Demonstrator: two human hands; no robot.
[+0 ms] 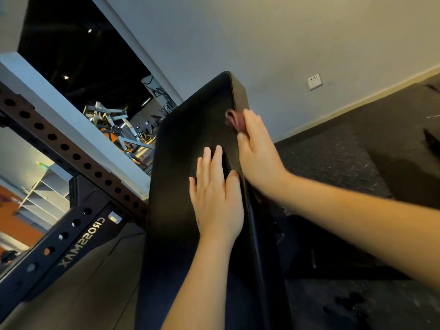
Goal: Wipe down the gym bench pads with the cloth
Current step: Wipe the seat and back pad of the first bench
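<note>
A long black gym bench pad (pixel 183 163) runs from the bottom middle up to the centre of the head view. My left hand (pixel 215 198) lies flat on its top surface with straight fingers. My right hand (pixel 256 151) presses a dark reddish cloth (pixel 234 120) against the pad's right side edge. Only a bunched end of the cloth shows above my fingers; the part under the palm is hidden.
A black and brown perforated rack frame (pixel 71 225) marked CROSSMAX stands to the left of the bench. Dark rubber floor mat (pixel 345 158) spreads to the right, up to a grey wall with a socket (pixel 314 81). Other gym machines (pixel 119 125) show behind a mirror or opening.
</note>
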